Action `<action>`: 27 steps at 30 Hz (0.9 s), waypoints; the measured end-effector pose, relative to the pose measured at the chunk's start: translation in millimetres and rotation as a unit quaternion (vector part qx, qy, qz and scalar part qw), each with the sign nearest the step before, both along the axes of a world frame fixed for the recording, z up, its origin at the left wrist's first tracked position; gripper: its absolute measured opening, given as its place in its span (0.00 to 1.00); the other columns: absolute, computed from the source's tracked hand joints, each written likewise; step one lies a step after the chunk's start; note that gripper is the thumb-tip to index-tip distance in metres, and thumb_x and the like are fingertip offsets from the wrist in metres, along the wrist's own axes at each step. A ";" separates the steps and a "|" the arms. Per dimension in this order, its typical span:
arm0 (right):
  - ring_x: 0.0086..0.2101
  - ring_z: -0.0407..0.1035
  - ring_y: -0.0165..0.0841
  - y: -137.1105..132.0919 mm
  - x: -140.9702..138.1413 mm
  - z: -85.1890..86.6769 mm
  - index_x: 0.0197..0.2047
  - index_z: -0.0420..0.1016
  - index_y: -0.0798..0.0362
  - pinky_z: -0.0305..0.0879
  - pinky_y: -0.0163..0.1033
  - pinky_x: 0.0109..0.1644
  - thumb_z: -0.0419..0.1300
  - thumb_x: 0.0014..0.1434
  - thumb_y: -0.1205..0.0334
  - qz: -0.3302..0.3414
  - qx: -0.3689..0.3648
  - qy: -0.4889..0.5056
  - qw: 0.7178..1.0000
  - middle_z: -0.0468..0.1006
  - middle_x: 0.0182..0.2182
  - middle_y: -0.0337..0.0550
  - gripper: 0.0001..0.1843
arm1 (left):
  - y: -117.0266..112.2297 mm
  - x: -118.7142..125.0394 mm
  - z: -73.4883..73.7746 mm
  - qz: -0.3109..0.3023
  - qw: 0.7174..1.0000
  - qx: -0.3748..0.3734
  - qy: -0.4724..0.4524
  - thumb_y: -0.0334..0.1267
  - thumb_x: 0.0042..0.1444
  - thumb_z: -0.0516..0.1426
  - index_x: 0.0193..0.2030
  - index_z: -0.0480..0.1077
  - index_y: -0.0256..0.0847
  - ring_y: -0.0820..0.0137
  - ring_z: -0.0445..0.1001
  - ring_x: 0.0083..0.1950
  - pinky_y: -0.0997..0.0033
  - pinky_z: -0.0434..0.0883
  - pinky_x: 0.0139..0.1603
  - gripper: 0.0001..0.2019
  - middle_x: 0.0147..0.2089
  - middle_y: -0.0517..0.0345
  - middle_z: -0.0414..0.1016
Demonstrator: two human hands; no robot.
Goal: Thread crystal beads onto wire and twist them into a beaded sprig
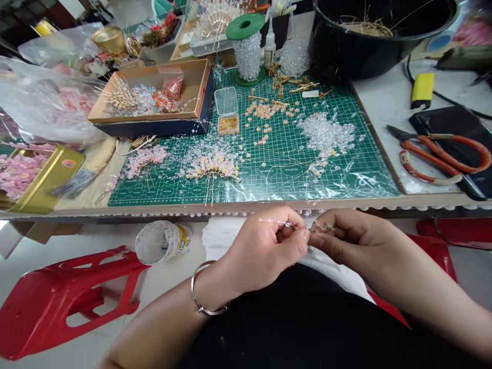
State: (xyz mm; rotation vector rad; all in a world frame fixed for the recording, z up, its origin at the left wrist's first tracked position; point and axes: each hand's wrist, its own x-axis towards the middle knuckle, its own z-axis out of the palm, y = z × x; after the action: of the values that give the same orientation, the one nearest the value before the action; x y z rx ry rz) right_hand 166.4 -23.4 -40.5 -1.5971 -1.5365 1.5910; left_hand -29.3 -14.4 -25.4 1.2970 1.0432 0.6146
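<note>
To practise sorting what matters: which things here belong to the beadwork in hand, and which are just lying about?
In use: left hand, right hand, both pinching the beaded wire; clear beads; cutting mat.
Lying about: orange-handled tool, red stool, black basin, plastic jar.

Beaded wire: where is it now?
Head view, lower centre: the beaded wire is pinched between the left hand and right hand, just below the table edge near the green cutting mat.
</note>
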 end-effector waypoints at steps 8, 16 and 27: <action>0.24 0.60 0.31 -5.3 -6.4 9.1 0.23 0.68 0.49 0.57 0.35 0.25 0.59 0.62 0.41 -0.030 0.056 -0.057 0.996 0.66 0.21 0.36 0.24 | -2.5 0.3 -0.6 0.035 0.997 0.062 0.005 0.38 0.63 0.57 0.35 0.68 0.40 0.77 0.62 0.25 0.77 0.61 0.25 0.06 0.25 0.65 0.64; 0.22 0.53 0.27 5.8 -1.0 3.2 0.28 0.73 0.50 0.52 0.34 0.25 0.67 0.58 0.45 -0.057 -0.084 0.188 0.977 0.62 0.19 0.32 0.18 | -1.7 -6.4 -2.6 0.019 0.986 -0.111 -0.121 0.40 0.65 0.57 0.40 0.68 0.40 0.76 0.72 0.27 0.75 0.70 0.30 0.06 0.34 0.58 0.76; 0.20 0.38 0.26 4.3 -7.3 -1.5 0.26 0.68 0.48 0.39 0.36 0.23 0.67 0.58 0.51 -0.139 -0.128 0.285 0.940 0.48 0.16 0.27 0.16 | -16.3 -10.7 -9.3 0.070 0.950 0.263 0.155 0.35 0.63 0.58 0.40 0.65 0.42 0.73 0.73 0.33 0.71 0.70 0.33 0.04 0.41 0.55 0.75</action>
State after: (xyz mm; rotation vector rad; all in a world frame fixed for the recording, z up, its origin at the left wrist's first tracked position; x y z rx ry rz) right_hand 159.0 -19.1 -42.0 -1.2360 -0.7928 1.9167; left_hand -40.1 -30.7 -34.8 1.8403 1.2860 0.8539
